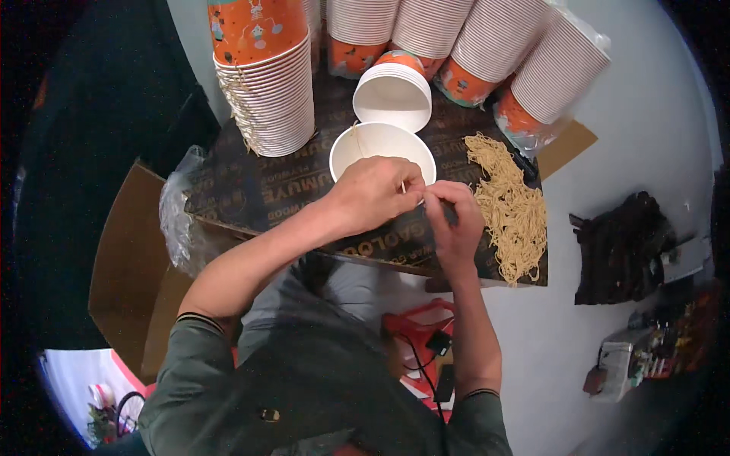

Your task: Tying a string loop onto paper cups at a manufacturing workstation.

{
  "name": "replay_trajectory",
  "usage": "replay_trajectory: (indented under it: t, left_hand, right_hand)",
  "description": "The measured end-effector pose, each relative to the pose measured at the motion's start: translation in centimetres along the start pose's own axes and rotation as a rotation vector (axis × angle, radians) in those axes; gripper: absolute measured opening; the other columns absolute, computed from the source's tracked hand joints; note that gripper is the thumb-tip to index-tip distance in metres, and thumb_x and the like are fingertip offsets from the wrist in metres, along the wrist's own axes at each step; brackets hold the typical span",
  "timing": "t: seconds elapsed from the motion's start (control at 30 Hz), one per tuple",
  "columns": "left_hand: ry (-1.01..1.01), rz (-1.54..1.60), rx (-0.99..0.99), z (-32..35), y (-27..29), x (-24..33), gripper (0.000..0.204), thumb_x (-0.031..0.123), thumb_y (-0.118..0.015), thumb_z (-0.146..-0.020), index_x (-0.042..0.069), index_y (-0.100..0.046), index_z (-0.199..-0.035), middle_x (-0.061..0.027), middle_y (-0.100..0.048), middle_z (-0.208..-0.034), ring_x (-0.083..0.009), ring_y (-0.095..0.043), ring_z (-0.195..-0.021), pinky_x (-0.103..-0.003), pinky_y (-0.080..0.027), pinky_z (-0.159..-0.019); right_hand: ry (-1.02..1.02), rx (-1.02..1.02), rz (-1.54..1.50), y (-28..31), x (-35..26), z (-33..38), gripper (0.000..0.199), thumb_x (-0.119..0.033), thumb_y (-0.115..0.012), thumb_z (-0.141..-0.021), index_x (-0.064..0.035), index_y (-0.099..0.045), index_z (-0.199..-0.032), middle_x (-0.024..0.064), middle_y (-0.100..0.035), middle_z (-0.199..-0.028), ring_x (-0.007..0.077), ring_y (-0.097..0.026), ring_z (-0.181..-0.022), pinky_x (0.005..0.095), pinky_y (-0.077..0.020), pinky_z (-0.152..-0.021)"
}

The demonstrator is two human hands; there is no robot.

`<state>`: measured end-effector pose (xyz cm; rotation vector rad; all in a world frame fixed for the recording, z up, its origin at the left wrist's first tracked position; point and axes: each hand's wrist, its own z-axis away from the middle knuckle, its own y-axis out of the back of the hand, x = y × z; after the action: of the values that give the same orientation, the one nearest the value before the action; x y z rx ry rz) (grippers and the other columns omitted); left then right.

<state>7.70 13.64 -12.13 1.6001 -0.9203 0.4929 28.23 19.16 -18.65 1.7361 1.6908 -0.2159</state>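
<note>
A white paper bucket [351, 152] lies tipped near the table's middle, its mouth facing me. A thin tan string runs over its far rim and down the inside. In front of the bucket's near rim, my left hand [376, 190] and my right hand [458, 220] meet, fingertips pinched together. Something small and whitish shows between the fingers, too small to name. Beyond stand a few nested white buckets [391, 95], also tipped. To the right of my right hand spreads a heap of tan strings [509, 209].
A tall stack of orange-printed buckets [274, 102] stands at the left, strings hanging along its rims. Several more stacks [490, 38] in plastic line the back. A dark object [525, 166] lies beside the strings. A cardboard box [129, 266] is left of the dark tabletop [236, 186].
</note>
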Motion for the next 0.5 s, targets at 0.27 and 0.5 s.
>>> replay_trajectory:
  t: [0.27,0.5]
  left_hand:
    - [0.038,0.037,0.007,0.5,-0.1,-0.8,0.021,0.021,-0.072,-0.099,0.001,-0.074,-0.096,-0.0133,-0.076,-0.085,-0.0214,-0.074,-0.078,-0.04,-0.056,-0.076]
    - [0.083,0.108,0.067,0.8,-0.1,-0.7,0.025,0.022,-0.071,-0.099,-0.002,-0.077,-0.099,-0.0182,-0.076,-0.084,-0.0294,-0.074,-0.078,-0.044,-0.056,-0.074]
  right_hand:
    - [-0.404,0.018,-0.245,-0.7,-0.6,0.1,0.01,0.0,-0.076,-0.099,-0.0012,-0.073,-0.108,0.0086,-0.073,-0.103,0.0149,-0.071,-0.091,0.0298,-0.0569,-0.082]
    - [-0.005,-0.006,0.104,-0.9,-1.2,-0.5,0.015,-0.002,-0.081,-0.096,-0.0048,-0.075,-0.109,0.0115,-0.076,-0.107,0.0276,-0.074,-0.097,0.0351,-0.0598,-0.083]
